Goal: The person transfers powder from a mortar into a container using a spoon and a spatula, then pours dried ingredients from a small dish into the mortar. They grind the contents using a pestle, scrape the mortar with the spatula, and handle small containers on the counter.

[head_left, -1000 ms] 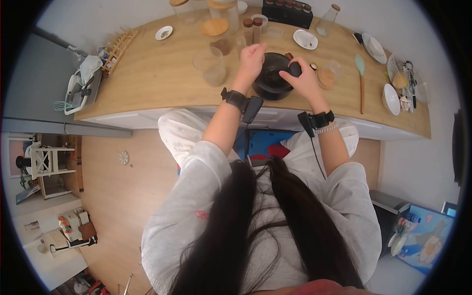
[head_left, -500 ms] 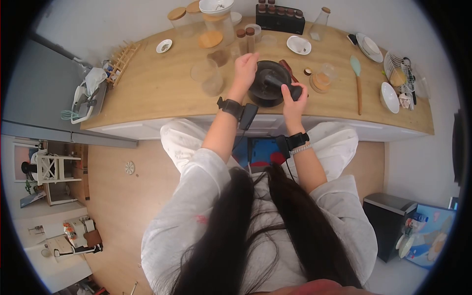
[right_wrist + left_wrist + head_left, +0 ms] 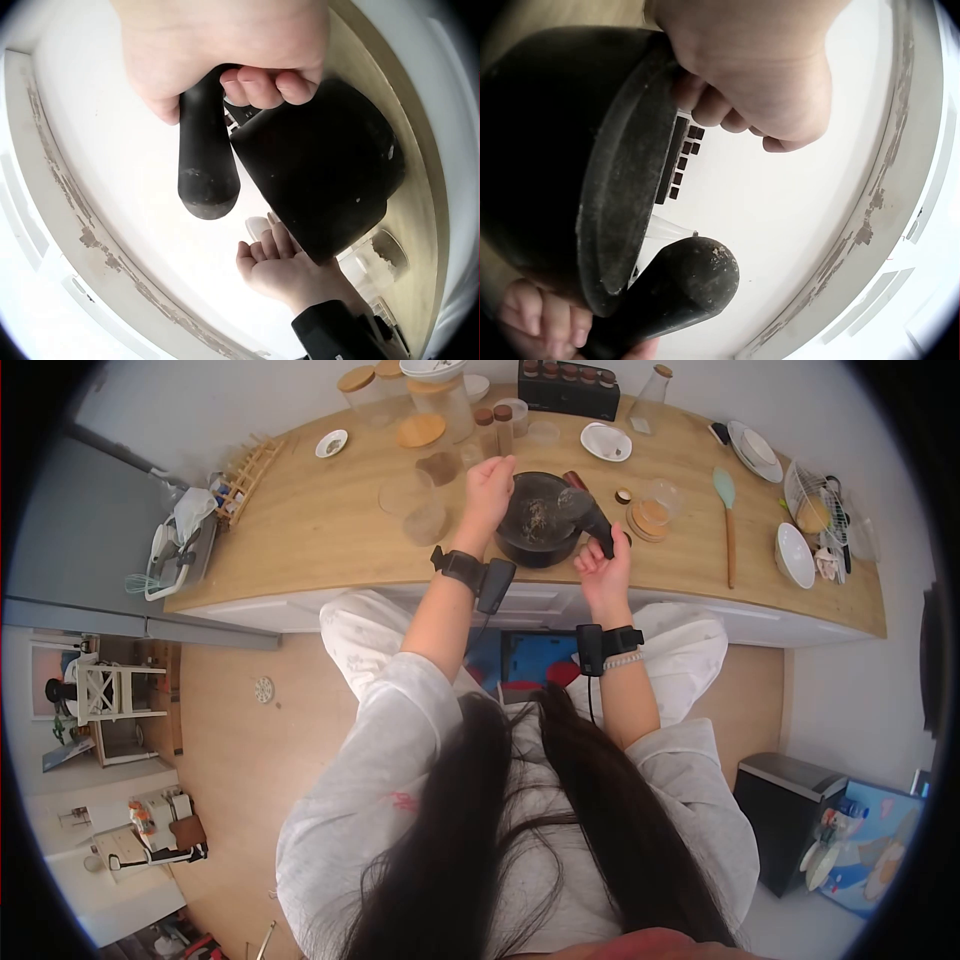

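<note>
A black mortar [image 3: 525,548] stands near the counter's front edge, with dry crushed bits [image 3: 538,515] in its bowl. My left hand [image 3: 489,495] is at its left rim, fingers curled over the edge, as the left wrist view shows of the hand [image 3: 754,75] too. A black pestle [image 3: 597,528] slants over the mortar's right rim, and my right hand [image 3: 606,572] grips its narrow handle from below. The pestle's rounded end [image 3: 712,274] carries pale specks in the left wrist view. In the right wrist view, my right-hand fingers [image 3: 259,86] curl beside the mortar's dark wall [image 3: 322,165].
Right of the mortar stand a glass jar [image 3: 655,505] and a small round lid [image 3: 623,497]. A spatula [image 3: 728,520] and a white bowl [image 3: 794,556] lie farther right. Glass containers [image 3: 425,520] stand at the left. Behind are a white dish [image 3: 606,442] and a spice rack [image 3: 568,398].
The pestle has risen from inside the bowl and tipped toward the right rim. My right hand has lowered to the mortar's right side and turned palm up. My left hand stays at the rim.
</note>
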`<state>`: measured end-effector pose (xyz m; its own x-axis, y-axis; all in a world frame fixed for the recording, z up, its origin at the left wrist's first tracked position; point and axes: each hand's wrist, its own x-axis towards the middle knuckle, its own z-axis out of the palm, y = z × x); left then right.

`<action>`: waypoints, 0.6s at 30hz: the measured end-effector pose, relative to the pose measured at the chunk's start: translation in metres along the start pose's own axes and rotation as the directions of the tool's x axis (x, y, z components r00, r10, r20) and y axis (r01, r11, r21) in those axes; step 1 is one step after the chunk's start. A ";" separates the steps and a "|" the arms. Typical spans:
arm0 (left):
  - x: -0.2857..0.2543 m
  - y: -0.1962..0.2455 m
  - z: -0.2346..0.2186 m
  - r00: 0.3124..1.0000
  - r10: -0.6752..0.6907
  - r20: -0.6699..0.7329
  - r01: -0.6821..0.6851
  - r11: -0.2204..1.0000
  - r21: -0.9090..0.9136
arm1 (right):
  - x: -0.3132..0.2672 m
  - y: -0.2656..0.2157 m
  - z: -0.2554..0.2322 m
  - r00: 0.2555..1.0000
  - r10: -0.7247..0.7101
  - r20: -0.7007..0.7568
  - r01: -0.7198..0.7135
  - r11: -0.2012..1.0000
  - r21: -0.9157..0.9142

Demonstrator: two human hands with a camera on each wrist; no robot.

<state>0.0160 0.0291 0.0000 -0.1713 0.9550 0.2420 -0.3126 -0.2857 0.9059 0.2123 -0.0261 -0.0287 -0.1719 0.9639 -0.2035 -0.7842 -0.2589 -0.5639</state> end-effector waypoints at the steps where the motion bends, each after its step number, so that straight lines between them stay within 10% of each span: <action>1: 0.000 0.000 0.000 1.000 0.005 0.002 -0.005 1.000 0.003 | 0.002 -0.001 -0.003 1.000 0.003 0.001 -0.003 1.000 -0.002; 18: 0.003 -0.003 0.000 0.999 0.035 -0.006 -0.035 0.999 0.014 | 0.010 -0.028 0.005 0.994 0.002 -0.107 -0.013 0.995 -0.102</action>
<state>0.0163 0.0328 -0.0024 -0.1878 0.9441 0.2711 -0.2937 -0.3174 0.9017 0.2296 -0.0085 -0.0113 -0.1088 0.9510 -0.2894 -0.7167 -0.2767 -0.6401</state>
